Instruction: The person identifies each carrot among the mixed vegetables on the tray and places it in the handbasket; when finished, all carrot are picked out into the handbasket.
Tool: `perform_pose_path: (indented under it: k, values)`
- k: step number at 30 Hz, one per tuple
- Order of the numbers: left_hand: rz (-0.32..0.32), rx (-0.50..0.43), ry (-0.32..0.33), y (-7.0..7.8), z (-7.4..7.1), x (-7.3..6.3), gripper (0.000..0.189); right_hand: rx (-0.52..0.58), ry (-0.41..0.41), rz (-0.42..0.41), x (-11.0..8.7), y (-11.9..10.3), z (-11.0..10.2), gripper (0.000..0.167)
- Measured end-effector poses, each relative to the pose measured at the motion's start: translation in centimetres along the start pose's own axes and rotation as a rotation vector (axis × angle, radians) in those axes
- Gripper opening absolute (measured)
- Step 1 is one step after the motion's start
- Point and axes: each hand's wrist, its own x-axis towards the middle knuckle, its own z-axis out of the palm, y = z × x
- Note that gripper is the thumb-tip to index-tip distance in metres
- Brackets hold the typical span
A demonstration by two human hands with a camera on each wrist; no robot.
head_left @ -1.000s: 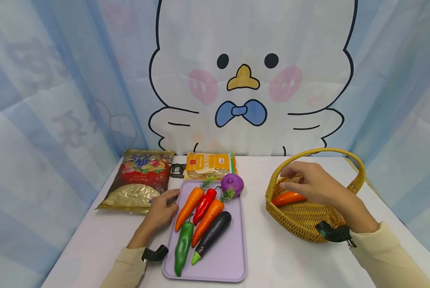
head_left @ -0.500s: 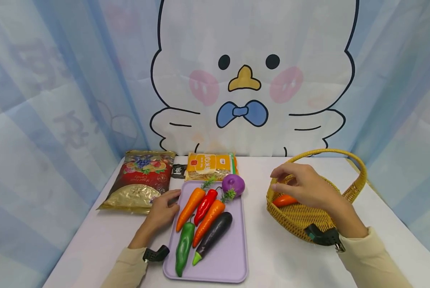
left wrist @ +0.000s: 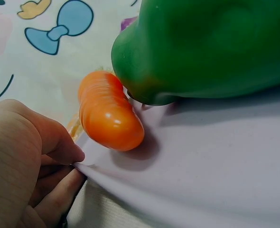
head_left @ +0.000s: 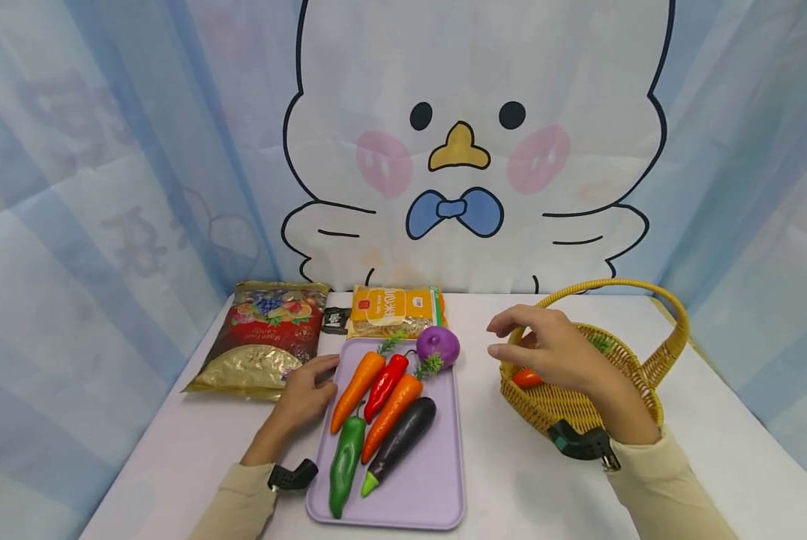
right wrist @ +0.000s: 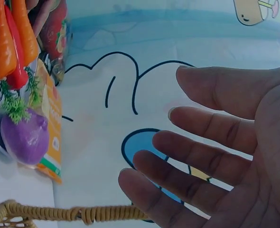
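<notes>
At the left edge of the lilac tray [head_left: 437, 480] my left hand [head_left: 304, 399] pinches the rim, thumb above and fingers below. On the tray lie two carrots [head_left: 391, 420], a red chili pepper [head_left: 385, 387], a green chili pepper [head_left: 345, 469] and an eggplant [head_left: 403, 442]. A purple onion [head_left: 439, 346] sits at its far right corner. My right hand [head_left: 555, 349] hovers over the left side of the wicker basket [head_left: 545, 416], fingers apart and holding nothing. Partly hidden under it, a carrot [head_left: 527, 378] lies in the basket.
A red and gold candy bag [head_left: 262, 345] lies left of the tray. Behind the tray are an orange grain packet [head_left: 397, 309] and a small black packet [head_left: 334, 321]. The basket's handle [head_left: 673, 341] arches up. A printed curtain [head_left: 457, 247] stands behind the table.
My right hand has moved left across the basket toward the tray, uncovering the carrot's green top. The left hand stays on the tray's rim.
</notes>
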Motion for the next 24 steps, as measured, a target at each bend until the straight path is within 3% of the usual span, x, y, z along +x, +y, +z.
perform_pose_path:
  k: [9, 24]
  values:
    - [-0.013, -0.015, -0.009, 0.2, 0.0, -0.1, 0.05, 0.09, -0.015, 0.042, 1.1, -0.5, 1.7, 0.027]
    - [-0.023, -0.007, -0.016, 0.2, -0.1, 0.0, 0.051, 0.102, -0.051, 0.031, 2.7, -0.9, 4.5, 0.027]
